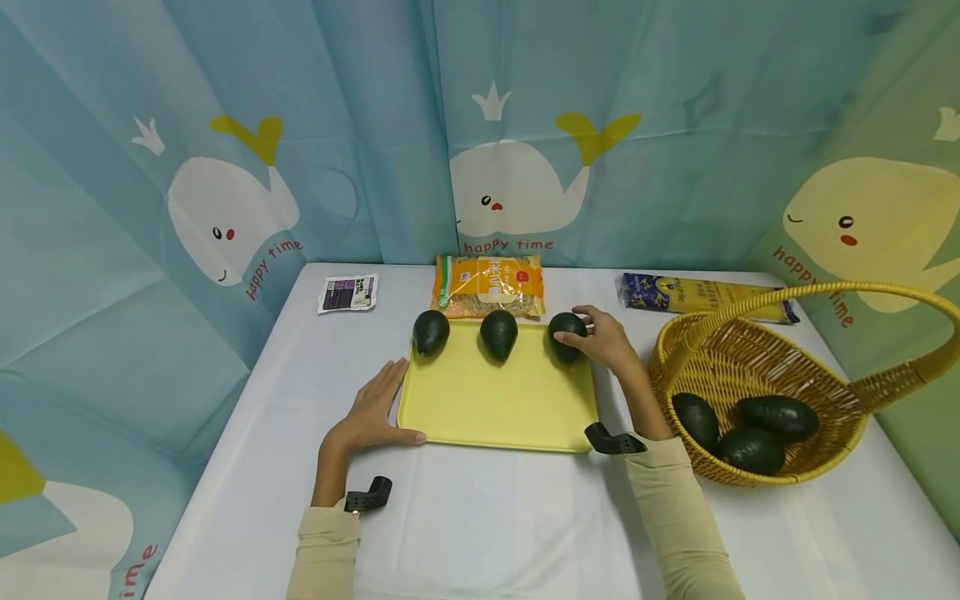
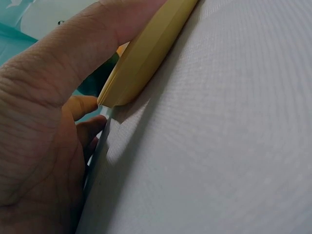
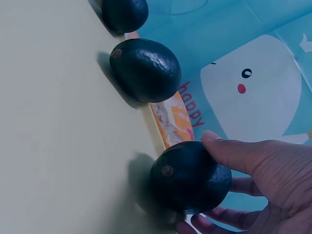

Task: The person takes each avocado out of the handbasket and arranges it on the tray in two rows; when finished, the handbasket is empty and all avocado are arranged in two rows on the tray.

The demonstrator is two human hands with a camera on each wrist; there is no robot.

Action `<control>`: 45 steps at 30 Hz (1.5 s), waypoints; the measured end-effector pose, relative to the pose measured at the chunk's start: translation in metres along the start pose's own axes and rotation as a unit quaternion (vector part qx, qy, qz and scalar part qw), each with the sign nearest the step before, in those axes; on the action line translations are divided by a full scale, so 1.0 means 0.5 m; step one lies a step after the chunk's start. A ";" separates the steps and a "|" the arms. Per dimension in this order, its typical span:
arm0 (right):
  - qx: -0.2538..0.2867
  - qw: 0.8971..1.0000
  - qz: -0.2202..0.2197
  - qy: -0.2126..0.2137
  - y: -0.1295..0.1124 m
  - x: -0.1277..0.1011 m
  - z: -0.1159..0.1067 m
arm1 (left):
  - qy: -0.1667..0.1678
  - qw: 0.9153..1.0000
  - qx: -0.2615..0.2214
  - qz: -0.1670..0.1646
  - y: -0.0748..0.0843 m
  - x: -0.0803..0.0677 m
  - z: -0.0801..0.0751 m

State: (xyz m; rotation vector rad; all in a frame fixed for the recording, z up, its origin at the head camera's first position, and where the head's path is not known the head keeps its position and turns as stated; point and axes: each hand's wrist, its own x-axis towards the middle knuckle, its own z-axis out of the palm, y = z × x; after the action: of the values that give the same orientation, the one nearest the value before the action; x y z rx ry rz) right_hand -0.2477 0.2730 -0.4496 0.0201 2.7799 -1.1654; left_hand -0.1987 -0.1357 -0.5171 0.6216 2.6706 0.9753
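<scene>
The left hand (image 1: 372,410) lies flat, palm down, fingers straight and together, thumb extended sideways. The right hand (image 1: 606,340) reaches farther forward, fingers and thumb curved in a grip. Both forearms wear beige sleeves.

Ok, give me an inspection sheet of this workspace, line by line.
Surface: white cloth-covered table.
Job's things: yellow tray with three avocados along its far edge; wicker basket holding three more.
Clutter: orange packet, blue-yellow packet, small purple-white packet at the back.
Hands: left hand rests flat at the tray's near left corner; right hand grips the rightmost avocado.
Cables: nothing seen.
Surroundings: whale-print curtains.
</scene>
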 end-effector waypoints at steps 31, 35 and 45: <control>-0.021 0.999 -0.028 0.039 -0.023 -0.037 -0.034 | 0.000 1.000 -0.004 0.001 0.012 -0.006 -0.006; -0.024 0.998 -0.043 0.047 -0.034 -0.050 -0.039 | -0.002 1.000 -0.003 -0.002 0.010 -0.006 -0.005; -0.023 0.994 -0.095 0.040 -0.064 -0.109 -0.064 | -0.006 1.000 -0.001 -0.005 0.010 -0.006 -0.004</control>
State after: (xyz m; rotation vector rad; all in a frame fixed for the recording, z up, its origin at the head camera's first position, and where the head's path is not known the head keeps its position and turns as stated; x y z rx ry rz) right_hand -0.1990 0.2753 -0.3980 -0.2116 2.9314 -1.1636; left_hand -0.1952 -0.1351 -0.5121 0.6116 2.6584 0.9689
